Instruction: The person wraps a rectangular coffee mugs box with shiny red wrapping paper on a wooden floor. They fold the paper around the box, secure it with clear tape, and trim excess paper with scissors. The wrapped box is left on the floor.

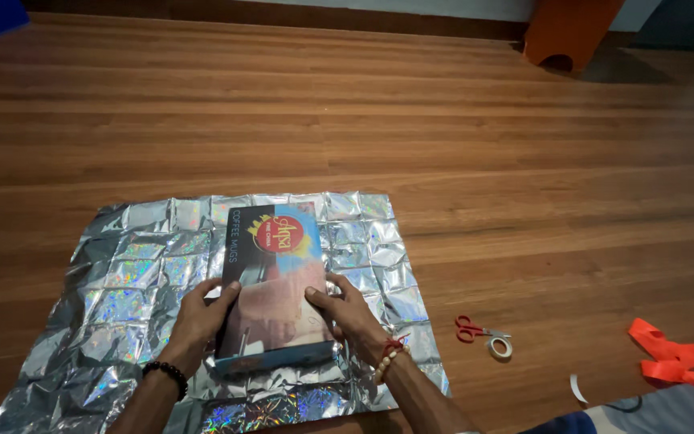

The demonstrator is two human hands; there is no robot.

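Both forearms reach forward from below, angled slightly inward. The left hand (201,315) lies palm-down, its fingers (222,291) curled inward; a dark bead bracelet circles its wrist. The right hand (347,313) mirrors it, fingers spread, pale beads and red thread at the wrist.
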